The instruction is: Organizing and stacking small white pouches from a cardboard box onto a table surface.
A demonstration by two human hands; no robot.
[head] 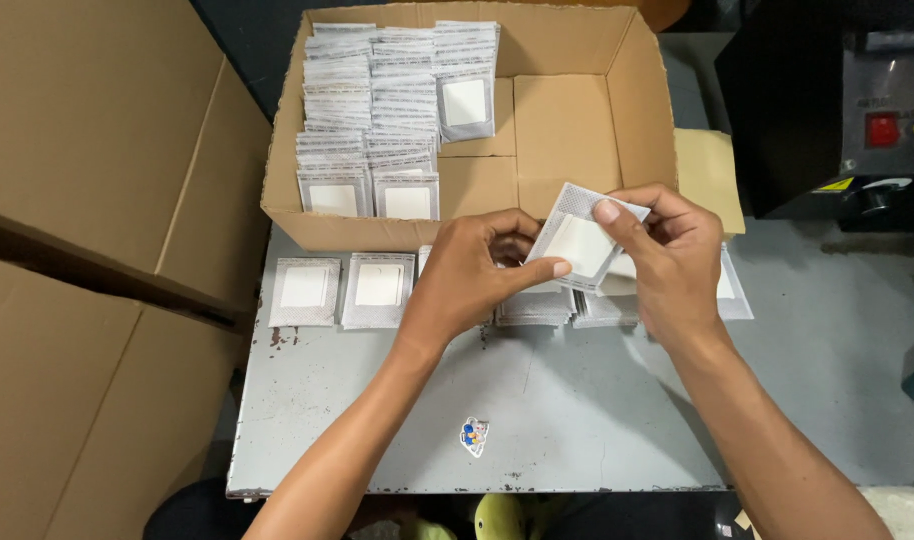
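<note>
Two hands pinch one silver sachet point(580, 245) above the grey table point(577, 420): the left hand point(469, 280) grips its lower edge with the thumb, the right hand point(667, 255) clamps its top corner, fingers curled. Beneath them lie sachet stacks point(537, 305), and beyond, an open cardboard box point(577, 120) holds packed rows of sachets point(377, 110).
</note>
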